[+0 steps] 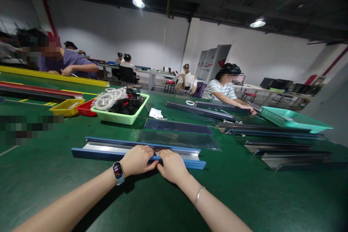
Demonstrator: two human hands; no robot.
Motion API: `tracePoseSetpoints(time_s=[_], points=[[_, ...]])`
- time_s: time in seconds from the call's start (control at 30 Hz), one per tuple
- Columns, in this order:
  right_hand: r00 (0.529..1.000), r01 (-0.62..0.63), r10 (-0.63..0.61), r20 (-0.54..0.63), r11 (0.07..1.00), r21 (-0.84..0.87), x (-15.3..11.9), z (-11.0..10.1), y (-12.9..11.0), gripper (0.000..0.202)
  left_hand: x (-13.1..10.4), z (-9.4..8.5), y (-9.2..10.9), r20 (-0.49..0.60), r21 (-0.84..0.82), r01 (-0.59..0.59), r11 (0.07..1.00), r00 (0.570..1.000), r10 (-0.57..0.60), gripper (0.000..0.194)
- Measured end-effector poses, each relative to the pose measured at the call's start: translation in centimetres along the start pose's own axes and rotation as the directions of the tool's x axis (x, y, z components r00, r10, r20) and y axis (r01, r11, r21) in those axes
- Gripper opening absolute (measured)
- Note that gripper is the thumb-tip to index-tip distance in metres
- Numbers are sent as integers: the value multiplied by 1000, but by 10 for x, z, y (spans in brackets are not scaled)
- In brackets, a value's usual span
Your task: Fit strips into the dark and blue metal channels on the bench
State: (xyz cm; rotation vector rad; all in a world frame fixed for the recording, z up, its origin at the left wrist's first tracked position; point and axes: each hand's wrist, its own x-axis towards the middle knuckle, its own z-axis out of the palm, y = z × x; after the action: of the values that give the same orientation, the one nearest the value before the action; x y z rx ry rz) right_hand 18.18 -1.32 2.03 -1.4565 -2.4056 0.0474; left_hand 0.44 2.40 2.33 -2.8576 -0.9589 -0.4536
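A blue metal channel with a silvery inside lies lengthwise across the green table in front of me. My left hand is closed over its near wall around the middle, fingers reaching into the channel and thumb on the near side. Right beside it my right hand grips the same wall, the two thumbs almost touching. The fingertips inside the channel are partly hidden. Just behind the channel lie a clear plastic sheet and a darker flat strip.
A light green basket holds bagged white rings and black parts. Red and yellow trays stand left of it. Several dark channels lie at right, near a turquoise basket. A co-worker reaches over the table's far side.
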Motion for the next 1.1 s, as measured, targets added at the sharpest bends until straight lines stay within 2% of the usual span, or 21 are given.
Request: tracePoseSetpoints(time_s=[0.2,0.43,0.57,0.7,1.1], points=[[1000,-30,30,-1,1000,-3,0,-2,-1,28,0,0,0,7,-10,21,1000,1000,-21,28],[997,-15,14,79,1000,11,1,-10,3,19,-1,-2,0,16,-6,1,1000,1000,-1,30],[997,-72,73,11,995,-65,-2,-5,0,19,-1,-3,0,13,5,15,1000,1000,-15,31],[997,-71,71,-9,995,-66,-4,0,-2,17,-1,-3,1,9,14,17,1000,1000,-17,31],[995,-31,35,98,998,-47,-2,-19,4,24,-1,-2,0,-15,8,3,1000,1000,-3,31]])
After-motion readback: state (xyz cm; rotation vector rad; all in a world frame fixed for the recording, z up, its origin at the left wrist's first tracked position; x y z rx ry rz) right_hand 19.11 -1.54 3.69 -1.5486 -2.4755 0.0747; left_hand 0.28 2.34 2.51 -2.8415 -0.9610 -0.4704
